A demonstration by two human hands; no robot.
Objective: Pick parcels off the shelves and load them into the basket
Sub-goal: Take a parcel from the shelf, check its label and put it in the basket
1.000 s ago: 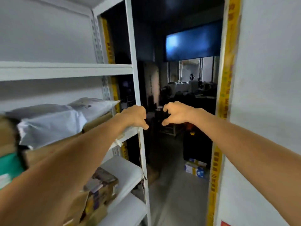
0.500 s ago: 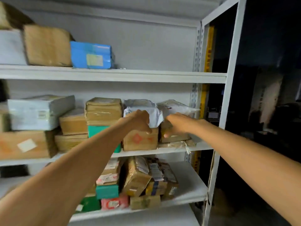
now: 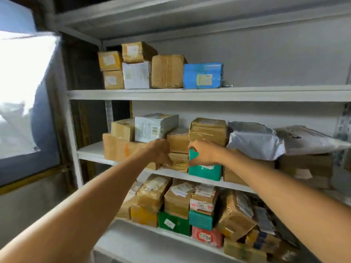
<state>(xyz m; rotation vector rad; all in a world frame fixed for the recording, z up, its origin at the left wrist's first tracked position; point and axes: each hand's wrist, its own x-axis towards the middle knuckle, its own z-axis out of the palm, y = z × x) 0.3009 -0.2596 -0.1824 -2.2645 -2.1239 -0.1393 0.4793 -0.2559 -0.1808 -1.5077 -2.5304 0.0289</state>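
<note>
White metal shelves (image 3: 190, 94) hold many parcels. My left hand (image 3: 160, 151) and my right hand (image 3: 203, 153) are stretched out side by side in front of the middle shelf, fingers curled, thumbs pointing toward each other, holding nothing. Behind my right hand stands a teal box (image 3: 206, 172) under a taped brown box (image 3: 208, 130). Behind my left hand is a large brown carton (image 3: 117, 149) with a white-wrapped parcel (image 3: 155, 127) on top. Whether either hand touches a parcel I cannot tell. No basket is in view.
Grey poly bags (image 3: 255, 141) lie at the right of the middle shelf. The top shelf carries brown boxes and a blue parcel (image 3: 202, 75). The lower shelf (image 3: 171, 232) is packed with several small boxes. A bright covered window (image 3: 20, 92) is at left.
The view has swung left, from the dark doorway to the shelf's left half. Both hands kept their curled pose and now hover before the teal and brown boxes.
</note>
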